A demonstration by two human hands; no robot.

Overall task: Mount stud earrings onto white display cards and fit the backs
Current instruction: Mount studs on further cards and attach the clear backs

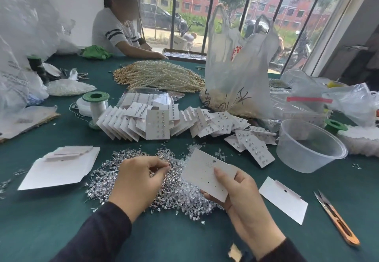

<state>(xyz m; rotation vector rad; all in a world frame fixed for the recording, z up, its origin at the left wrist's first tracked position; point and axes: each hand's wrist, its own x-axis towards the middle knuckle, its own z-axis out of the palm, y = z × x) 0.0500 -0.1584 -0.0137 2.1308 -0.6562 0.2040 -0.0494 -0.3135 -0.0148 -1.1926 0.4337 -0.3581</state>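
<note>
My right hand [242,198] holds a white display card [205,174] tilted above the table, with one stud set near its top edge. My left hand [139,177] hovers over the pile of loose stud earrings and clear backs [176,192], thumb and forefinger pinched on a thin stud pin near the card's left edge. Several filled cards [158,124] lie fanned in a row behind the pile. A blank card [285,200] lies flat to the right, and a stack of blank cards [67,153] rests on a white sheet to the left.
A clear plastic tub [307,151] stands at right, thread snips [338,218] near the right edge. A big plastic bag [235,66], pearl strands [162,75] and a green spool [96,105] sit further back. Another person works at the far side of the green table [184,241].
</note>
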